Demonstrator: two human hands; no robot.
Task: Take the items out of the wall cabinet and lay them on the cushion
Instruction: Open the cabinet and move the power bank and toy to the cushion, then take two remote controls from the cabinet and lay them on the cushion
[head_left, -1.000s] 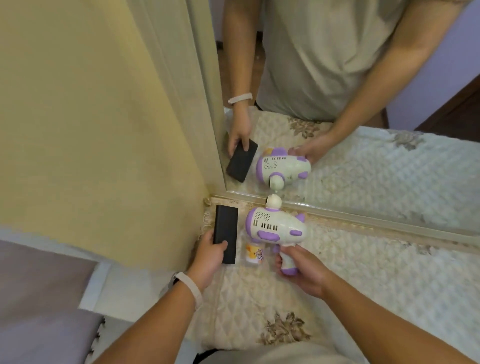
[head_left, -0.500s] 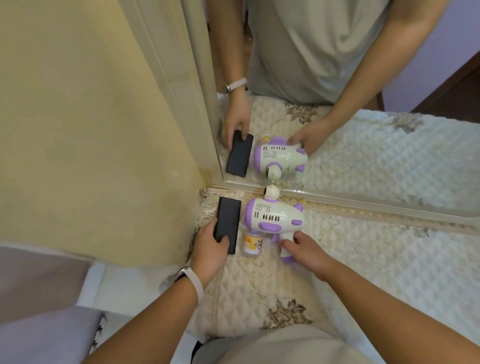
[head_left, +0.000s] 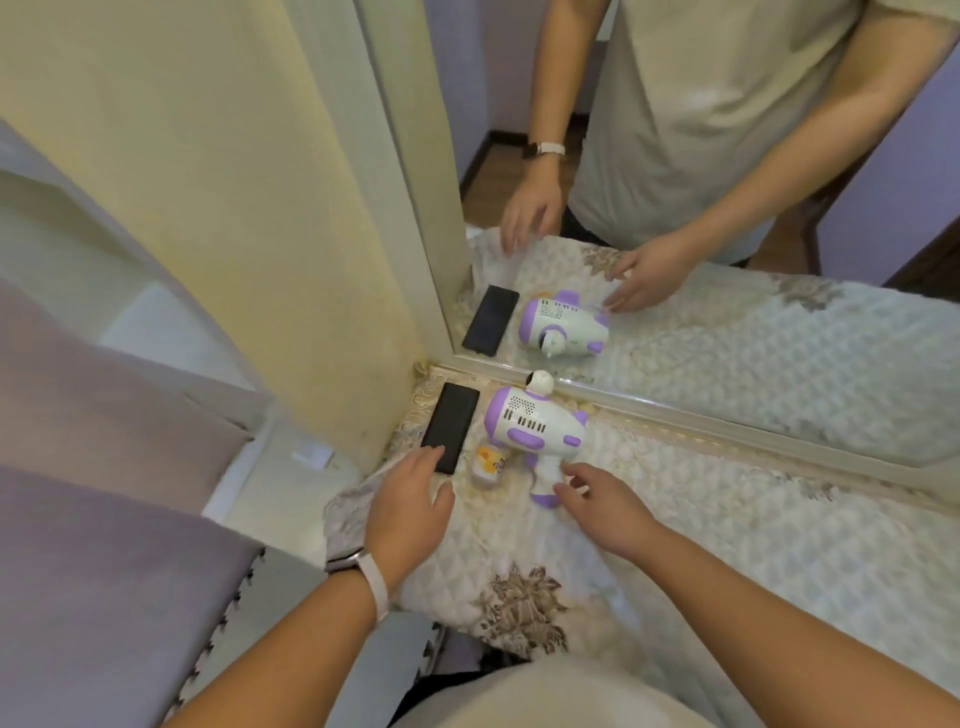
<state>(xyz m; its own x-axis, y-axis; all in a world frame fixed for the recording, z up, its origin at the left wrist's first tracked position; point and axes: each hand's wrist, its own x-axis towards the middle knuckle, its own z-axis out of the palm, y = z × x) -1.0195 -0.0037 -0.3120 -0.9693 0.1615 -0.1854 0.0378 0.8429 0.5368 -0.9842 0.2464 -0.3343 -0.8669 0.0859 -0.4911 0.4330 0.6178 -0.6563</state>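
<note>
A flat black device (head_left: 451, 427) lies on the quilted cream cushion (head_left: 701, 519) near the wall corner. Beside it lies a white and purple toy gun (head_left: 537, 431), with a small yellow-labelled bottle (head_left: 488, 465) between the two. My left hand (head_left: 410, 512) hovers just below the black device, fingers relaxed, holding nothing. My right hand (head_left: 605, 506) is beside the toy's purple-tipped handle with its fingers loose; whether the fingertips touch the handle is unclear.
A framed mirror (head_left: 727, 234) stands along the cushion's far edge and reflects the items, my hands and my torso. A yellow wall (head_left: 234, 208) rises at the left. Grey and lilac furniture (head_left: 104, 519) lies at the lower left.
Both hands have let go: the left released the black device, the right released the toy's handle, and both drew back slightly. The items stay on the cushion.
</note>
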